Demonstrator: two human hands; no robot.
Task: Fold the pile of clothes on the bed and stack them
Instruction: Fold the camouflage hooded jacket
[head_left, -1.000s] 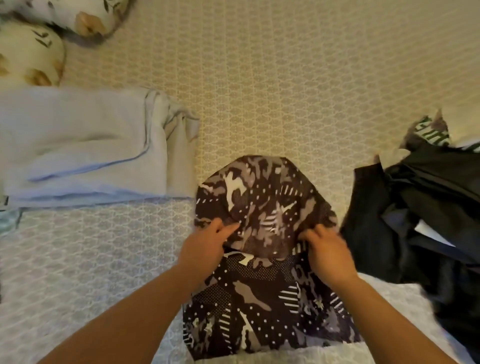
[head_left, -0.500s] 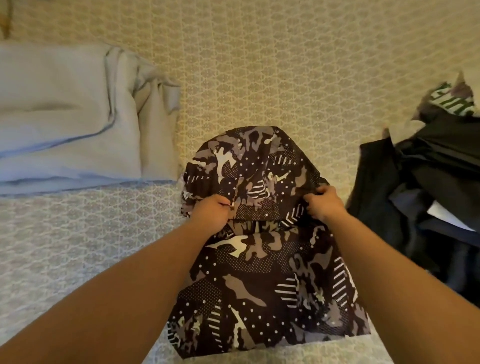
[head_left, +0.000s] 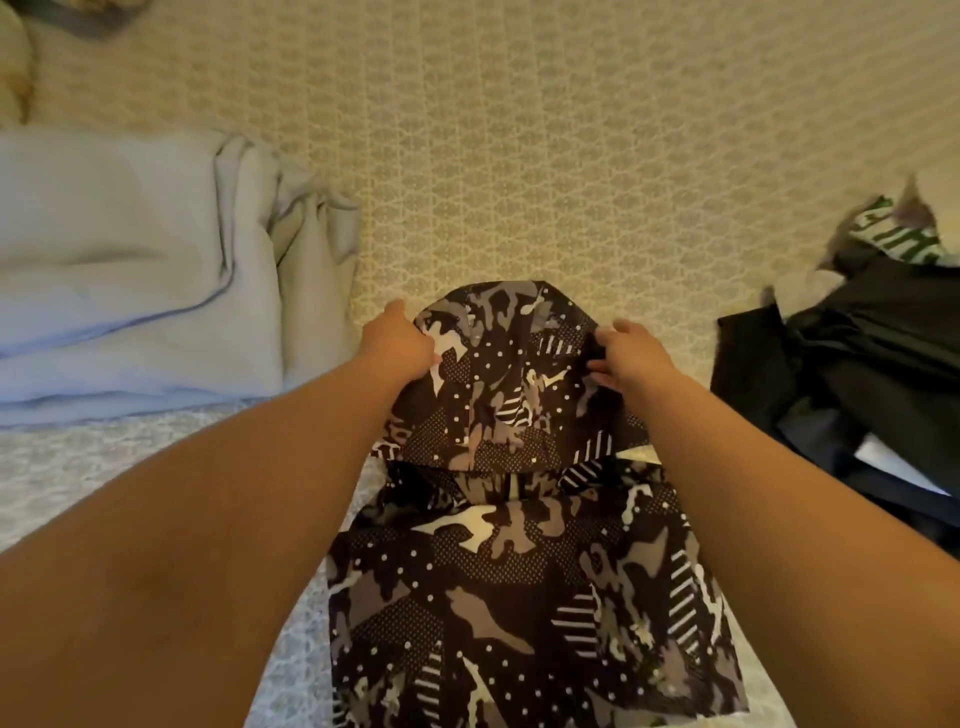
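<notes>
Patterned bedspread (head_left: 519, 156): our left hand (head_left: 395, 343) and right hand (head_left: 631, 358) each pinch the camouflage jacket (head_left: 519, 571) hood; blue sheets (head_left: 130, 260) at 9 o'clock, dark clothes (head_left: 857, 374) at 3.

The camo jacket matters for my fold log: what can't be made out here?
Head view only:
- camo jacket: hem cut off by the bottom edge; sleeves not visible.
- left hand, right hand: fingertips hidden in the hood's edges.
- dark clothes pile: cut off at the right edge, pieces indistinguishable.
</notes>
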